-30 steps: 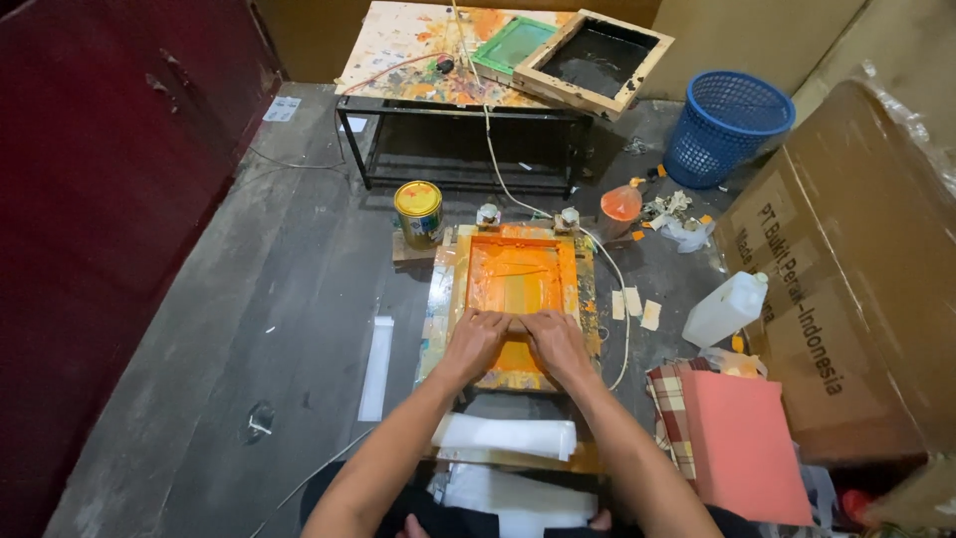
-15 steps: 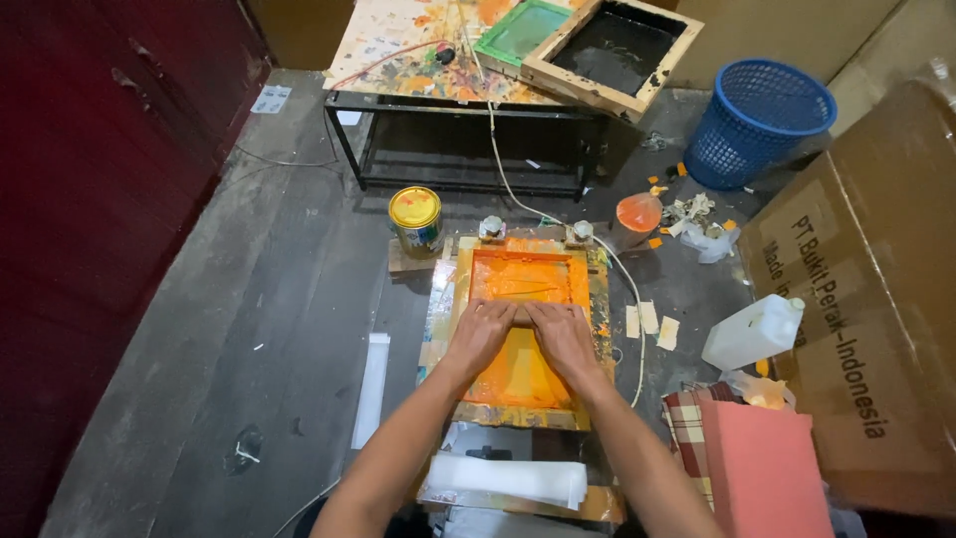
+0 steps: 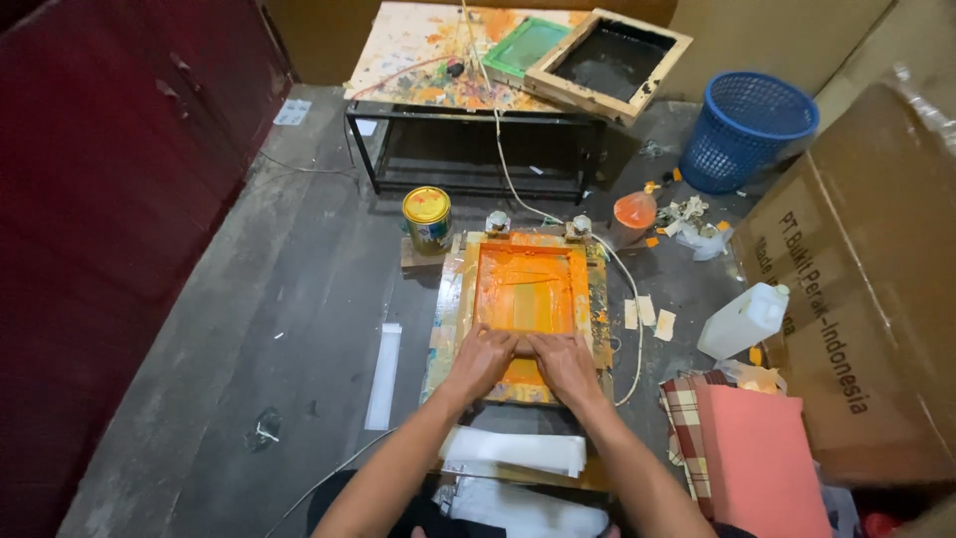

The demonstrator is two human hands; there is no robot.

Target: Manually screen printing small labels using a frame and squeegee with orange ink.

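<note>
A wooden screen-printing frame smeared with orange ink lies flat on the floor in front of me. My left hand and my right hand sit side by side at the frame's near end. Both grip a squeegee that is mostly hidden under the fingers. Wet orange ink covers the mesh beyond the hands. A stack of white sheets lies just below the frame, near my forearms.
A yellow-lidded paint can and an orange ink cup stand beyond the frame. Farther back is a low paint-stained table with another frame. To the right are a blue basket, a white jug, a cardboard box and a pink sheet stack.
My hands have slid from the middle of the mesh back toward the frame's near end. The camera has shifted slightly.
</note>
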